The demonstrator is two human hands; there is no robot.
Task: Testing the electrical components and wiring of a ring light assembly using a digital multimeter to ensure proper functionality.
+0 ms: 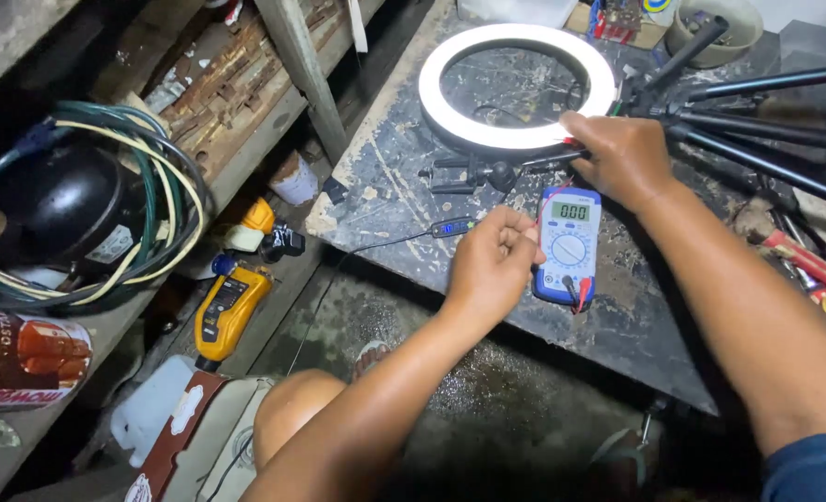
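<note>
We were mid-test: left hand [492, 265] fisted beside the multimeter [567, 244], right hand [622, 158] pinching probes at the ring light [516, 85]; next called for steady contact.

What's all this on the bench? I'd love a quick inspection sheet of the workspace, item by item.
Surface: dark, scratched and stained worktable.
Job's things: blue digital multimeter lying flat, display lit; white ring light lit, lying beside it; black tripod folded across the table.
Clutter: round bowl at the far edge; yellow meter and a can on the side shelf.
Hands: left hand closed at the multimeter's left edge; right hand pinching a probe at the ring light's rim.
Cables: thin black lead with inline controller; coiled green and cream wires.
Surroundings: black compressor, wet concrete floor.
</note>
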